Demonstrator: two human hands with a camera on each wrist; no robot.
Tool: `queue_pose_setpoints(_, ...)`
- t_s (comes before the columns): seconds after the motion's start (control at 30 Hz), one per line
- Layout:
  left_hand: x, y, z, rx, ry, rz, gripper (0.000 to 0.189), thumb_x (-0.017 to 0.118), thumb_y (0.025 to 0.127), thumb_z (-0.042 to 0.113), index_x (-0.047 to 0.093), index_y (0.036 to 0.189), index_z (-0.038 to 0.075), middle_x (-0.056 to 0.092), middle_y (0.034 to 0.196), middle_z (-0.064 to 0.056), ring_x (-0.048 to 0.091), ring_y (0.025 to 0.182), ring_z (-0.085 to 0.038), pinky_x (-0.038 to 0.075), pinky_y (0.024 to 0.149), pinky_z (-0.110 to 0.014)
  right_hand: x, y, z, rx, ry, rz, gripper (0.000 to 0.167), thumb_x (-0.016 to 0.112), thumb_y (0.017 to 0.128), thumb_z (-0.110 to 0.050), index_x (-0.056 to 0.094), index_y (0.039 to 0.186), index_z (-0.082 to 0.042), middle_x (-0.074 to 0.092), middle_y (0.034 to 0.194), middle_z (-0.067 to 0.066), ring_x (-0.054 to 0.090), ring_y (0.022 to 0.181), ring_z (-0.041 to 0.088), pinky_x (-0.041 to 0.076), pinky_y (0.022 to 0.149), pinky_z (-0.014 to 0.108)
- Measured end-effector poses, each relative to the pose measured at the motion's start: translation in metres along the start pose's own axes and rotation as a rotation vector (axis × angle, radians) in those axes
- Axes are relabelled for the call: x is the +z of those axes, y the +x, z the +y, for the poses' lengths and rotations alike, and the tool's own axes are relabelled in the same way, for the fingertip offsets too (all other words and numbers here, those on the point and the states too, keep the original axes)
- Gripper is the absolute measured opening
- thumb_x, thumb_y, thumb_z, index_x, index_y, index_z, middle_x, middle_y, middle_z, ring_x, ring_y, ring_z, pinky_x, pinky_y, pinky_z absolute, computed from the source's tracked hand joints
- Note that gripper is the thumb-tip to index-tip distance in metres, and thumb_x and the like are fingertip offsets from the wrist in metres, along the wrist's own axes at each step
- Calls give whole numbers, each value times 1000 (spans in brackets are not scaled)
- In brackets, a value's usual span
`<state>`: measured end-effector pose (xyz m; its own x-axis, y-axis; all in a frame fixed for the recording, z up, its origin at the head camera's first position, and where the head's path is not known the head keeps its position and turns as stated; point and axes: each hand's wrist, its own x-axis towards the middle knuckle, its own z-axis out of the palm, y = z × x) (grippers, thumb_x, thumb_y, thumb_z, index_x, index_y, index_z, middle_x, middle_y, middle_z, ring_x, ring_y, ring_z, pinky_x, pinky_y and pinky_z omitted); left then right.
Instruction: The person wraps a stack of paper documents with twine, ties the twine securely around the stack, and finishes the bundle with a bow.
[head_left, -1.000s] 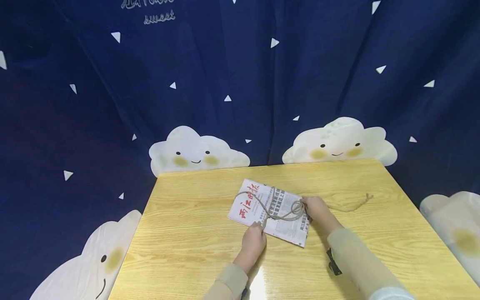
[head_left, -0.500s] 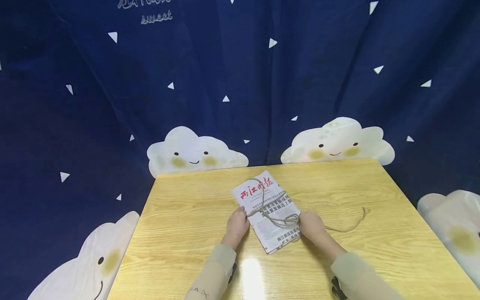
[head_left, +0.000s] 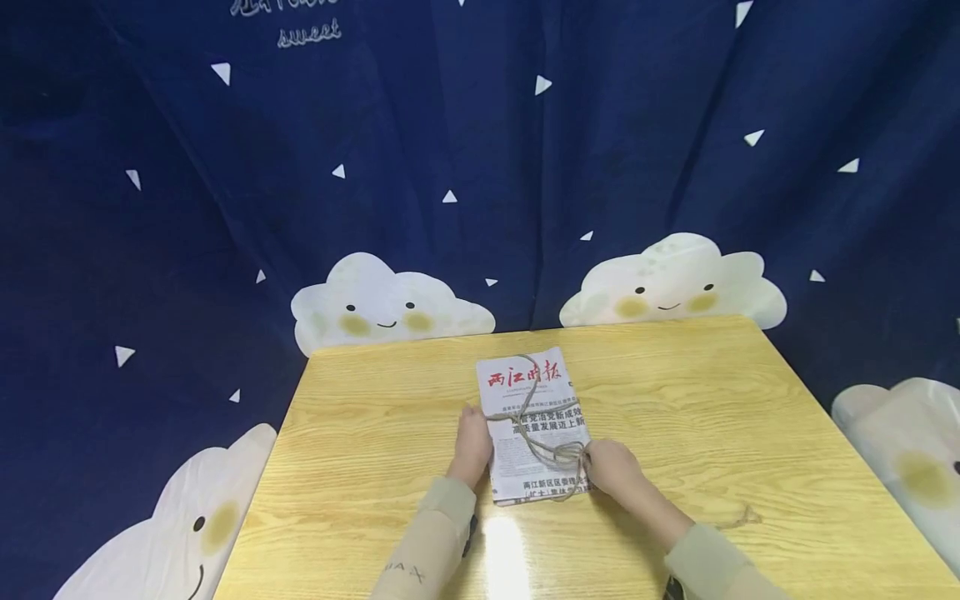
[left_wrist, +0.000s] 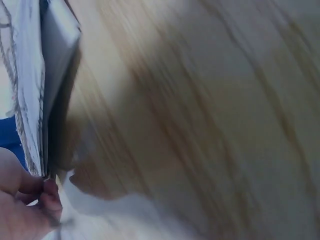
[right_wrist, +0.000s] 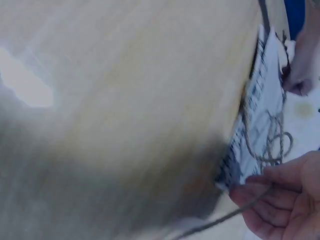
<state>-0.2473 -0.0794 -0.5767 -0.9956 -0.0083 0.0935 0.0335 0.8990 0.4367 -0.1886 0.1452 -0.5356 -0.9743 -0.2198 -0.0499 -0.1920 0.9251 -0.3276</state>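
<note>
A folded newspaper (head_left: 517, 450) with red and black print lies near the middle of the table, its long sides running away from me. Brown twine (head_left: 528, 398) crosses its top and ends in loose loops near the right edge. My left hand (head_left: 472, 446) pinches the newspaper's left edge where the twine goes over it; the left wrist view has this hand (left_wrist: 25, 200) at the corner. At the right edge, my right hand (head_left: 618, 471) grips the newspaper beside the loops. In the right wrist view a twine tail runs across the fingers of that hand (right_wrist: 280, 200).
The wooden table (head_left: 375, 417) extends around the newspaper on all sides. The twine's frayed end (head_left: 738, 518) lies on it, right of my right forearm. Behind the far edge hangs a dark blue curtain (head_left: 420, 125) with printed clouds.
Both hands have turned the newspaper counterclockwise, from slanted to nearly straight. My left hand has shifted left to its left edge, my right hand slightly nearer. The twine's tail has dragged nearer.
</note>
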Motion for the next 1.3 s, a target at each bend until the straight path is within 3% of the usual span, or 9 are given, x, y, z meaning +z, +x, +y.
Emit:
queue_pose_setpoints(0.13, 1, -2, -1, -62, -144, -4, 23, 55, 81, -4, 50, 101, -12, 52, 91, -23, 56, 87, -35, 50, 78, -42, -10, 10, 10, 4, 105, -68, 10, 61, 84, -10, 64, 79, -1, 57, 65, 4, 52, 57, 17, 46, 53, 33)
queue_pose_setpoints(0.27, 0, -4, -3, -49, -146, 18, 14, 57, 88, 11, 56, 87, -3, 55, 82, -14, 58, 76, -29, 50, 64, -38, -13, 25, 24, -76, 201, -98, 9, 59, 85, -8, 65, 84, -1, 61, 73, 6, 55, 65, 18, 49, 62, 34)
queue_pose_setpoints(0.43, -1, -3, -5, -8, -144, -1, 7, 58, 87, 5, 60, 84, -1, 54, 80, -8, 58, 75, -22, 51, 64, -31, -7, 44, 37, -197, 274, -39, 10, 56, 87, -3, 64, 89, 2, 64, 82, 11, 60, 76, 24, 50, 74, 41)
queue_pose_setpoints(0.63, -5, -2, -1, -14, -177, -25, 10, 58, 86, 4, 63, 89, -4, 57, 82, -10, 58, 77, -23, 52, 68, -32, 4, 64, 45, -248, 263, 43, 32, 55, 88, -3, 53, 118, 7, 58, 109, 25, 55, 102, 40, 42, 91, 51)
queue_pose_setpoints(0.77, -9, -3, 0, -5, -161, -44, 12, 62, 86, 13, 68, 85, 2, 64, 82, -8, 60, 76, -21, 51, 66, -33, 18, 78, 56, -313, 234, 63, 40, 53, 92, -16, 48, 127, 4, 58, 103, 24, 56, 95, 38, 44, 86, 51)
queue_pose_setpoints(0.9, -8, -4, -2, -7, -186, -94, 12, 60, 87, 9, 65, 83, 0, 61, 78, -8, 58, 72, -20, 50, 62, -30, 40, 89, 74, -360, 246, 87, 42, 46, 95, -34, 54, 126, -6, 58, 95, 17, 57, 86, 34, 47, 79, 48)
queue_pose_setpoints(1.03, -6, -6, -7, -15, -246, -90, 10, 57, 87, 4, 60, 79, 0, 55, 73, -6, 52, 64, -16, 46, 55, -26, 40, 86, 71, -291, 304, 73, 33, 49, 95, -24, 59, 121, -6, 60, 103, 21, 57, 95, 40, 44, 85, 51)
queue_pose_setpoints(1.13, -7, -8, -12, -24, -273, -60, 10, 60, 87, 9, 64, 82, 2, 61, 75, -6, 54, 64, -14, 45, 54, -26, 30, 79, 63, -193, 336, 54, 29, 52, 92, -12, 60, 119, -4, 58, 113, 25, 53, 105, 44, 40, 91, 55)
queue_pose_setpoints(1.3, -10, -9, -22, -52, -316, -14, 10, 60, 87, 7, 66, 85, 1, 65, 80, -10, 59, 69, -17, 49, 58, -29, 24, 72, 62, -109, 303, 28, 30, 48, 94, -11, 58, 122, -6, 53, 124, 22, 48, 114, 43, 36, 97, 53)
